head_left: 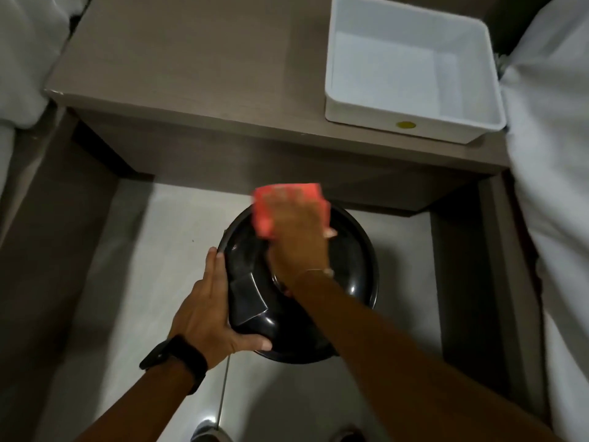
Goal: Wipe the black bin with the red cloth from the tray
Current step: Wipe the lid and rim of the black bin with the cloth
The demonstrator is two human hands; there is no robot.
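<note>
The round black bin (347,275) stands on the pale floor below the bedside table, seen from above with its glossy lid facing me. My left hand (207,311) grips the bin's left rim, thumb on the near edge; a black watch sits on that wrist. My right hand (296,231) presses the red cloth (266,208) flat against the far part of the lid; hand and cloth are motion-blurred. The white tray (414,129) sits on the table at the upper right with nothing in it.
The brown bedside table (197,74) overhangs the bin's far side. White bedding lies at the left (22,59) and at the right (554,154). Dark bed frames (462,282) flank the narrow floor strip. A thin cord (223,393) hangs near my feet.
</note>
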